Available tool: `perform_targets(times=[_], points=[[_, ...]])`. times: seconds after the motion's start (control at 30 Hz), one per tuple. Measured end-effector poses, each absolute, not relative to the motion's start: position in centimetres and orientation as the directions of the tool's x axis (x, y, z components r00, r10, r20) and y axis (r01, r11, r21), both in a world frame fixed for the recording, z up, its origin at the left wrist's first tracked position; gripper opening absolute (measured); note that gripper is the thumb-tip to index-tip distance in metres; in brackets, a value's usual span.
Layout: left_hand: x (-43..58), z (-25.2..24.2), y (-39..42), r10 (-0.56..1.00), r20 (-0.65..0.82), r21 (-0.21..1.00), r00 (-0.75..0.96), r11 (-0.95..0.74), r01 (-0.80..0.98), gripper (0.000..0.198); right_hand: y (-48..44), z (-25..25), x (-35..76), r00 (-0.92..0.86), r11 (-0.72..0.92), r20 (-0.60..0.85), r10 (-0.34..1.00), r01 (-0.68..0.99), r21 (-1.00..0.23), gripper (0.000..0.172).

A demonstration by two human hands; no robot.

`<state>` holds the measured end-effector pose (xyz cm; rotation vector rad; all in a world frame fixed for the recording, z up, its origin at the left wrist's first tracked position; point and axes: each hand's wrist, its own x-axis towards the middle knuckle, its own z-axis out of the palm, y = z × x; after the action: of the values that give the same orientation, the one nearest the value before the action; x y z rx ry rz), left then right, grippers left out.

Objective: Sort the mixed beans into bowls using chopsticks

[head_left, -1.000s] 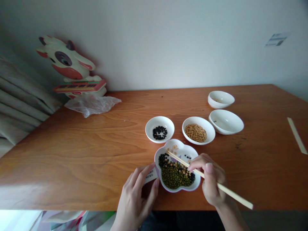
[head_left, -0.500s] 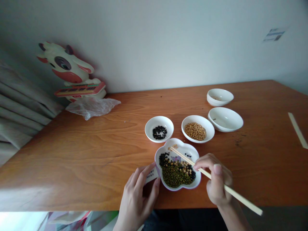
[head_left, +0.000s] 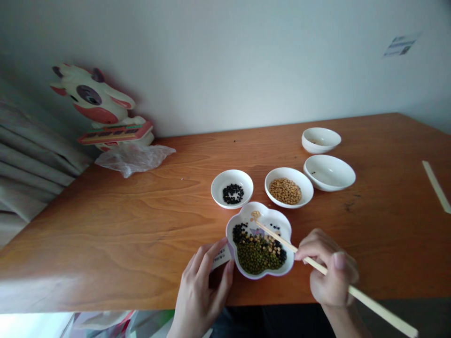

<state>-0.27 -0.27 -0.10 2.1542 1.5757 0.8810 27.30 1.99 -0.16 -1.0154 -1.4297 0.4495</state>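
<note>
A scalloped white dish (head_left: 229,225) near the table's front edge holds green, black and yellow beans. My left hand (head_left: 202,279) grips its left edge between thumb and fingers, where a white printed label (head_left: 221,257) sticks out. In my right hand (head_left: 331,267) is a pale wooden chopstick (head_left: 373,305). Its tip rests inside the dish, just beside a few yellow beans (head_left: 255,214) at the top lobe. Right behind the dish are a white bowl of black beans (head_left: 233,193) and another of yellow beans (head_left: 285,191).
Two more white bowls, one nearer (head_left: 329,180) and one farther (head_left: 320,141), hold only a few bits. A cow-shaped toy keyboard (head_left: 102,108) and a clear plastic bag (head_left: 136,158) sit at the back left. A pale strip (head_left: 437,187) lies at far right.
My right hand has moved right and toward me with the chopstick, whose tip has slid back from the few yellow beans. My left hand stays on the dish.
</note>
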Motion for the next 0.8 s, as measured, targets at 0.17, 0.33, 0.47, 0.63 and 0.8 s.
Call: perform_targets(times=[0.17,0.33,0.47,0.63,0.8], points=[[-0.29,-0.18,-0.24,0.937,0.284,0.58,0.204,-0.337,0.741,0.042,2.19,-0.37,27.08,0.18,0.474,0.535,0.826,0.293,-0.83,0.061],[-0.39,-0.35,-0.29,0.942,0.264,0.585,0.207,-0.327,0.742,0.042,2.23,-0.42,27.01,0.212,0.424,0.485,0.848,0.277,-0.862,0.066],[-0.38,-0.26,-0.33,0.944,0.258,0.59,0.206,-0.323,0.74,0.042,2.16,-0.43,27.01,0.216,0.388,0.45,0.867,0.276,-0.88,0.076],[-0.25,-0.16,-0.28,0.942,0.272,0.582,0.197,-0.324,0.746,0.042,2.35,-0.42,26.82,0.178,0.364,0.417,0.891,0.266,-0.893,0.074],[-0.17,-0.13,-0.27,0.936,0.295,0.572,0.192,-0.334,0.749,0.04,2.23,-0.71,26.96,0.18,0.368,0.418,0.89,0.256,-0.894,0.071]])
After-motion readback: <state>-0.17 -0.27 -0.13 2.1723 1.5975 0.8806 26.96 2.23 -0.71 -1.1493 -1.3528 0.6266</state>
